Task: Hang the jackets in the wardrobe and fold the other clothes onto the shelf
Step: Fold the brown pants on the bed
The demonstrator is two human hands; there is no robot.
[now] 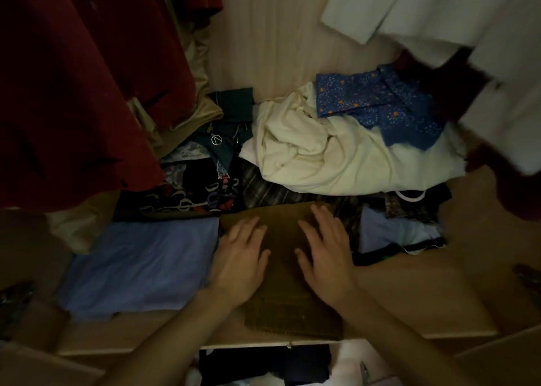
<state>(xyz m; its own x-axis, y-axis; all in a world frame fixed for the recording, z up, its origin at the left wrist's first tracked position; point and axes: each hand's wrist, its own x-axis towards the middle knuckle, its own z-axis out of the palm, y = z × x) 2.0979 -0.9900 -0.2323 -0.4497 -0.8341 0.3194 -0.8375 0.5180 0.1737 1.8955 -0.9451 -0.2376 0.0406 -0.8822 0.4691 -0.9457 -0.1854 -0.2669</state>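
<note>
Left hand (243,257): we see it flat, palm down, fingers spread, pressing the near-left part of the folded olive-brown garment (289,295); no grip closed round anything.
Right hand (325,254): same pose, fingers straight and spread, resting on the garment's right half, just beside the left hand.
Why so held: we judge both palms are smoothing or seating the fold, so it stays flat and square w/ the shelf edge.
Olive-brown garment: lies on the wardrobe shelf (424,303), front centre, near edge reaching the shelf lip; far edge touches the dark striped cloth (272,192).
Shelf contents, left: folded lilac-blue garment (140,265), touching the olive piece; behind it a dark patterned cloth w/ ring shapes (187,198).
Shelf contents, back: crumpled cream fabric (336,157), unfolded, w/ a blue print shirt w/ orange dots (377,104) lying on top.
Shelf contents, right: pale blue folded piece (392,230), near the right hand, apart from it.
Hanging, left: dark red jacket (73,93) on the rail side, hem over the shelf's left part.
Hanging, right: white garment (468,19); hanger not visible.
Small item: round metal pendant (215,139) among dark clothes at mid-back.
Below shelf: more dark clothes, too dim to name.
Stage, our judgement: folding part under way; cream and blue print pieces not yet folded.
</note>
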